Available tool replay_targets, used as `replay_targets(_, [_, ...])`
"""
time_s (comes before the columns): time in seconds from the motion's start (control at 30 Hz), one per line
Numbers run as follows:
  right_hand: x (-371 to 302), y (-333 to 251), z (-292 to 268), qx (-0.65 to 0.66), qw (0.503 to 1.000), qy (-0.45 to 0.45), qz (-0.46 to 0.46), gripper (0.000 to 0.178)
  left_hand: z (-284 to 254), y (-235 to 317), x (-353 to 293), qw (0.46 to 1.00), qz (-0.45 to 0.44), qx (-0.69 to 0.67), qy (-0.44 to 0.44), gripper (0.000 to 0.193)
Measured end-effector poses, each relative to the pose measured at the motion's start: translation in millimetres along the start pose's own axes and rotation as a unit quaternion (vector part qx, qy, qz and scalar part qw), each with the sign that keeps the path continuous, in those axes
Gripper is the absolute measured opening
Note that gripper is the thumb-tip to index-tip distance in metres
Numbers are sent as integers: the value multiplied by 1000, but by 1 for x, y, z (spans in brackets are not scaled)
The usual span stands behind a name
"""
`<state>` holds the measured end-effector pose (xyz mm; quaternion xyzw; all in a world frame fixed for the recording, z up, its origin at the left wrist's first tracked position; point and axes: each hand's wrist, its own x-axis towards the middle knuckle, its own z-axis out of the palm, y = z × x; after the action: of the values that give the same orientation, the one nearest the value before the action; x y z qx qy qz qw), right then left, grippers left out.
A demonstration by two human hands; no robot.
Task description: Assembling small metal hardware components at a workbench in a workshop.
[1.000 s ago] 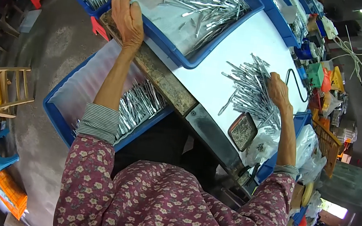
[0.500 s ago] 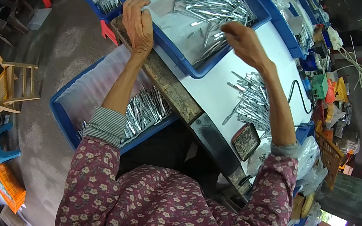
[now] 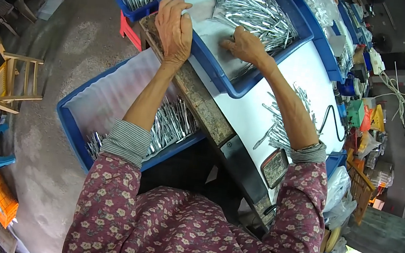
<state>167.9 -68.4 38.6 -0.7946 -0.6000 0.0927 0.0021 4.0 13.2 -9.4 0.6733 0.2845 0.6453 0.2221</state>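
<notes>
Two hands are at the big blue tray [image 3: 209, 68], which sits at the left end of the table [image 3: 243, 112], right along its near edge. The left hand [image 3: 173, 29] lies bent over the tray's rim; I can't tell if it grips or just rests. The right hand [image 3: 244, 47] is inside, its fingers curled low beside a heap of thin silver sticks [image 3: 257, 10]. I can't tell if it holds one.

More sticks [image 3: 278, 132] lie loose on the table, behind the right arm. A small dark dish [image 3: 274, 168] of tiny bits stands near them, close to the near edge.

A hard push could tip the big tray off that edge, and sticks would spill into the lower tray [image 3: 72, 142] below. The right sleeve [image 3: 308, 153] could knock the dish, as it is just beside it.

The right hand's fingertips are hard to see. Its arm hides part of the loose pile, and the big tray's far corner is cut off.
</notes>
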Motion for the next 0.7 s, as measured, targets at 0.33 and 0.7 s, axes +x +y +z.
replay_targets(0.33, [-13,0,4,72,997,29,-14,32,0,0,0,1000,-1,7,-2,20])
replay_targets(0.7, [-11,2,-2,159,986,-31,-44,12,2,-1,-2,1000,-8,4,-1,20])
